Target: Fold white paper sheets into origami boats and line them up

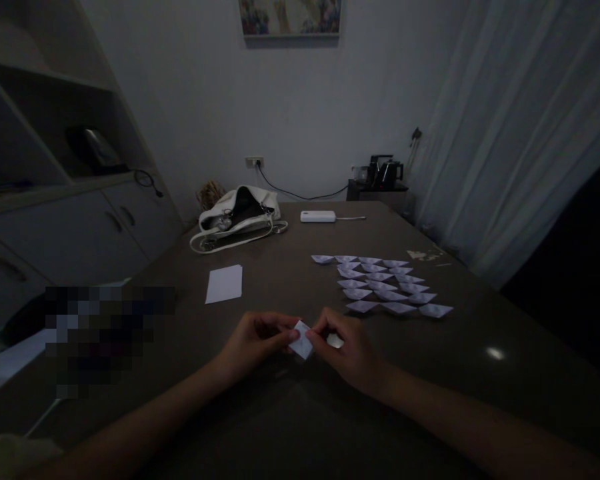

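Note:
A small white folded paper (303, 341), diamond-shaped, is held between my two hands above the dark table (275, 413). My left hand (256, 340) pinches its left corner between thumb and fingers. On the opposite side, my right hand (344, 347) grips the right corner in the same way. Several white paper boats (379, 276) stand in rows to the right, beyond my right hand. A stack of white paper sheets (225, 284) lies flat to the left, past my left hand.
A white handbag (240, 217) rests at the far left of the table. Near the far edge lies a white power strip (318, 217) with a cord. Small scraps (424, 255) are at the right. A black kettle (389, 173) stands on a low cabinet behind.

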Tool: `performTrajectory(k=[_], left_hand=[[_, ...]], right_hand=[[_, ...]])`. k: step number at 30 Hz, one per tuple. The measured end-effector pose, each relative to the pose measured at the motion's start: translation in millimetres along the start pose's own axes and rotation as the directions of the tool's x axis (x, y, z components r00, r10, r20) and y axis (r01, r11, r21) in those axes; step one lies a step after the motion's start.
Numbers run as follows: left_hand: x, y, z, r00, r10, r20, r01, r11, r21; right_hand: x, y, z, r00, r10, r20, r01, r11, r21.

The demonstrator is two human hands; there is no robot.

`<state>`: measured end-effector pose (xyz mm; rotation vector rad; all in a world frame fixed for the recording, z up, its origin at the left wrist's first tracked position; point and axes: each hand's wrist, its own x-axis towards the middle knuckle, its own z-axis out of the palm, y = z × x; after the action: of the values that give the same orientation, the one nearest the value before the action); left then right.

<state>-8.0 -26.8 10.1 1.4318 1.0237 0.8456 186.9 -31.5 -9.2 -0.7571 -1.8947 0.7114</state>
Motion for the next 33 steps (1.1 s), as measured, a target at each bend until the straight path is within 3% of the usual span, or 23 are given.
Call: performTrajectory(k=[10,33], left_hand=[[-3.7,-2.8,0.0,0.997,0.079,-0.013,-0.076,0.99,0.121],[-1.9,0.1,3.9,1.0,0.029,0.006,-0.029,0.999,-0.035]], right_hand=[[-0.9,-2.2,-1.3,0.999,0.028,0.032,-0.027,0.999,-0.029],[-2.5,0.9,3.3,0.996,0.067,0.056,-0.069,0.997,0.043]])
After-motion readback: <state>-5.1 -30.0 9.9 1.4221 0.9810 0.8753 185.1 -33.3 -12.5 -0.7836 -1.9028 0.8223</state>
